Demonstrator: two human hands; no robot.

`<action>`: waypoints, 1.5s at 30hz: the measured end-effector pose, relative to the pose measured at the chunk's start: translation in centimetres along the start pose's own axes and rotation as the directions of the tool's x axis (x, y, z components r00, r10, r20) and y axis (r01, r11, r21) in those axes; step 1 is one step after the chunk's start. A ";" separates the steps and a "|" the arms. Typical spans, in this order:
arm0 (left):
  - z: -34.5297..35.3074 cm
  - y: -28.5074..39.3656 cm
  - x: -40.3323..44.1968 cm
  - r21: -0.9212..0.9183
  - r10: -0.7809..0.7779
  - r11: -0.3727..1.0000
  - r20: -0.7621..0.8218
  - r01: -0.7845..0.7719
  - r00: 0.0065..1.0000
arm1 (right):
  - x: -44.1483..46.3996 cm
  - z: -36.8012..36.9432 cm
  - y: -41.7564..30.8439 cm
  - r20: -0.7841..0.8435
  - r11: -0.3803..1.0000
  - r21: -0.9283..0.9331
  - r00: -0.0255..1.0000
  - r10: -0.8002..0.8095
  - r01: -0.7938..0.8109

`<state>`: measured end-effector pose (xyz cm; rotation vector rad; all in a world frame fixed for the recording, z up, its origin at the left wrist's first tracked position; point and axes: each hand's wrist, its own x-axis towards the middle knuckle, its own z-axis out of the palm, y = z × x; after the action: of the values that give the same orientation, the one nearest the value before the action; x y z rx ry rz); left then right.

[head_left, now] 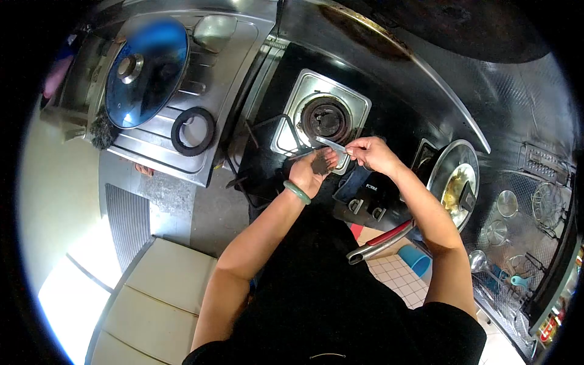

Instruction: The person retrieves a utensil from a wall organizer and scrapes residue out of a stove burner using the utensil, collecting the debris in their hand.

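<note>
My left hand (309, 172) is palm up over the front of the stove, its fingers stretched out. Dark brown, crumbly-looking matter (320, 163) lies on its palm and fingers; I cannot tell whether it is loose dirt or a pad. Just above those fingers, my right hand (374, 154) grips a narrow metal blade (330, 144), like a small knife, pointing left. Behind both hands is the gas burner (326, 119), brown and dirty, in its square steel drip tray (359, 100). A black pan support (267, 125) sits askew left of the burner.
On the right, a pan with a glass lid (455, 182) extends its red handle (389, 234) toward my body. A blue-tinted glass lid (155, 79) and a black ring (176, 135) rest on the steel drainboard (228, 91). Utensils, including a ladle (478, 260), hang at right.
</note>
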<state>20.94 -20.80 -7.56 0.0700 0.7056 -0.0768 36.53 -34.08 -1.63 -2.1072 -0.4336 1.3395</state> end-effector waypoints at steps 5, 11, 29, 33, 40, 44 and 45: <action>0.0 0.1 0.0 0.003 0.000 1.000 -0.011 0.000 1.000 | -0.4 -0.3 0.1 0.022 1.000 0.014 1.000 -0.011 0.010; 0.2 0.2 -0.3 0.035 0.039 0.999 -0.006 -0.038 0.999 | -3.5 -0.6 -0.7 -0.037 0.987 -0.154 0.998 -0.049 0.043; 0.8 0.3 -0.7 -0.013 0.000 1.000 -0.020 0.000 1.000 | -3.1 3.5 -4.6 -0.076 0.316 -0.936 0.786 -0.614 0.157; -0.1 0.1 0.0 -0.019 -0.007 1.000 -0.011 0.007 1.000 | -3.5 3.5 -5.8 -0.047 0.286 -0.945 0.798 -0.601 0.159; -0.3 0.2 0.0 -0.011 -0.007 1.000 0.005 0.007 1.000 | -4.0 1.9 -4.4 -0.063 0.373 -0.916 0.862 -0.503 0.151; -0.5 0.2 0.2 -0.028 -0.011 1.000 0.005 0.011 1.000 | -3.2 0.7 -3.9 -0.138 0.626 -0.772 0.933 -0.332 0.108; -0.4 0.2 0.2 -0.020 -0.007 1.000 0.003 0.007 1.000 | -2.6 0.4 -3.6 -0.162 0.700 -0.706 0.939 -0.305 0.106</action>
<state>20.88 -20.62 -7.97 0.0480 0.7040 -0.0764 35.18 -32.65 2.41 -2.6791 -1.1667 0.7861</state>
